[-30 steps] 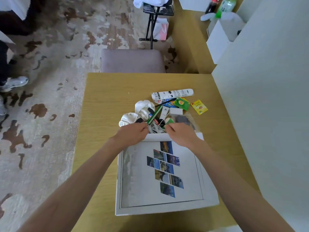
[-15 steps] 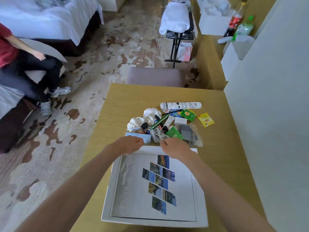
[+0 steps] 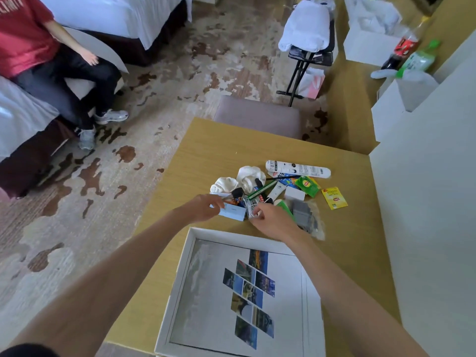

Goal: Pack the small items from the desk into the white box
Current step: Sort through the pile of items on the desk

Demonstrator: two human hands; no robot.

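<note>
The left hand [image 3: 203, 208] pinches a pale blue packet [image 3: 233, 213] by its left end between thumb and fingers. The packet's long axis runs left to right across the tabletop [image 3: 206, 150], dipping slightly toward the right. Just beside it, the right hand [image 3: 274, 221] has its fingers curled onto the coiled white cable [image 3: 250, 206] and looks to be pinching it, though the knuckles hide the contact.

The rest of the pile, from the white tube [image 3: 298, 169] to the yellow tea sachet [image 3: 334, 198], lies beyond both hands. The white box [image 3: 192, 237] lies open on the near side, its far rim just behind the wrists. The carry is probably a short pull straight back toward the person, with the left hand nearer the box's open left half.
</note>
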